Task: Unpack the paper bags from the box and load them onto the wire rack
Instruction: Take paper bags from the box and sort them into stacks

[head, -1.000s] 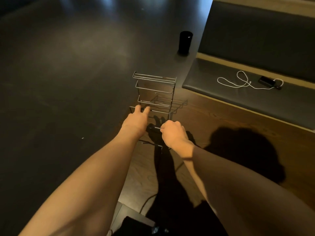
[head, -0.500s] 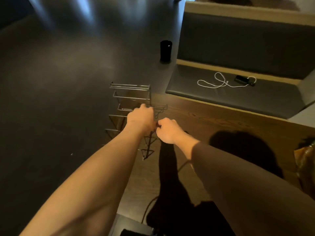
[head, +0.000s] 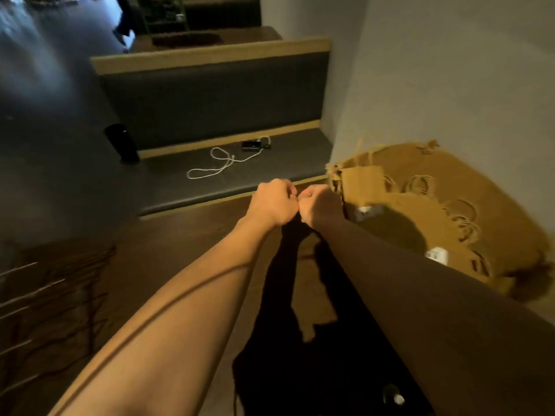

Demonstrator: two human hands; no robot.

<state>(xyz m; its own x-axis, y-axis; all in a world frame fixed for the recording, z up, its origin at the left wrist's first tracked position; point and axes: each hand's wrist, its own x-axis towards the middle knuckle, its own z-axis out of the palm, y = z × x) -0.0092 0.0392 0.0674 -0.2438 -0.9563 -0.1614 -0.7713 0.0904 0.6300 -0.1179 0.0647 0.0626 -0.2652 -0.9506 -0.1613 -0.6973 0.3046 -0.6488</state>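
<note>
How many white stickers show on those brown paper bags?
2: one white sticker on the bags beside the right hand, another nearer, by the forearm. More may be hidden.

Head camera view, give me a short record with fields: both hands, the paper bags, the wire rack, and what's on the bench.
left hand: fingers curled, knuckles against the right hand, nothing visibly held
right hand: fingers curled, nothing visibly held
paper bags: brown pile with handles, right of the hands, by the wall
wire rack: blurred, at the left edge, no bags on it
bench: white cable and a small black device on the seat
</note>
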